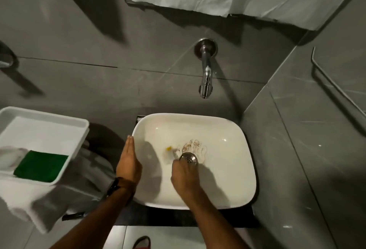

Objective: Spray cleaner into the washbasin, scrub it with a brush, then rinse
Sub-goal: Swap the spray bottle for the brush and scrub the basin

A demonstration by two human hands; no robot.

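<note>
The white washbasin (227,169) sits on a dark counter below centre. Its metal drain (189,158) has brownish foam streaks (195,145) just behind it. My right hand (184,179) is inside the bowl, fist closed on a small blurred brush (170,152) that is whitish with a yellow spot and touches the basin floor left of the drain. My left hand (128,161) lies flat with fingers straight against the basin's left rim and holds nothing. No spray bottle is in view.
A chrome tap (206,78) juts from the grey wall above the basin, with no water running. To the left stands a white tray (49,122) holding a green scrub pad (41,166), with grey and white cloths (65,195) beneath. A towel rail (336,90) runs along the right wall.
</note>
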